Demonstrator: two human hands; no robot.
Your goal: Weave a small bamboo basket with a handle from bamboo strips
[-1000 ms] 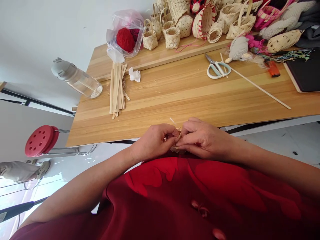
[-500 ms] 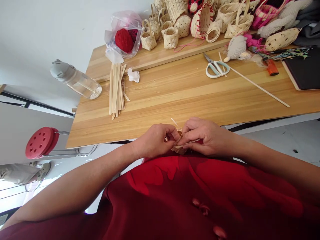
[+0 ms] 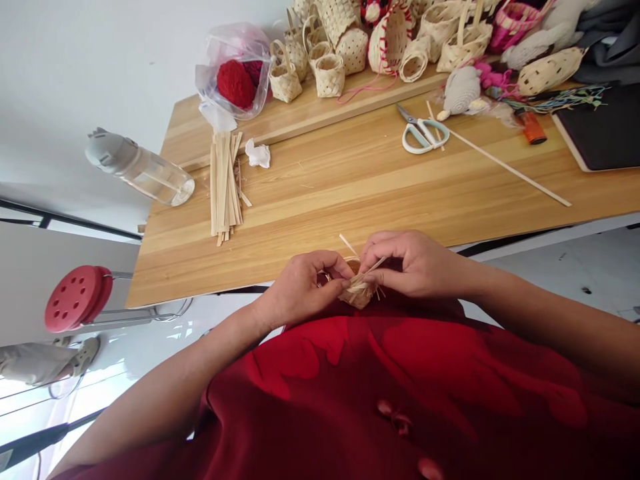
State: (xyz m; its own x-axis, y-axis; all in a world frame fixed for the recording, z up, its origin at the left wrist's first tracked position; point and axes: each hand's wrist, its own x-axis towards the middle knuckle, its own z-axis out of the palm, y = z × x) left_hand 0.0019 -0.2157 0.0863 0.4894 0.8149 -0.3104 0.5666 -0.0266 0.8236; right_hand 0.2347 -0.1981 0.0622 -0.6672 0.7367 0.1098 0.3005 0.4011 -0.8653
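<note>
Close to my body, at the table's front edge, I hold a small woven basket (image 3: 359,297) of pale strips, with several loose strip ends sticking out around its rim. My left hand (image 3: 311,283) pinches the basket's left rim between thumb and fingers. On the other side, my right hand (image 3: 404,262) grips a thin strip (image 3: 376,265) that rises at a slant from the rim. Part of the basket is covered by my fingers.
A bundle of flat strips (image 3: 226,190) lies on the table (image 3: 310,213), near a water bottle (image 3: 145,167). Scissors (image 3: 423,133) and a long thin strip (image 3: 510,167) lie farther right. Finished baskets (image 3: 330,75) line the back ledge. A red stool (image 3: 75,298) stands left.
My right hand has shifted and its strip now points up to the right instead of lying nearly flat. More of the basket shows. The whole view has moved slightly.
</note>
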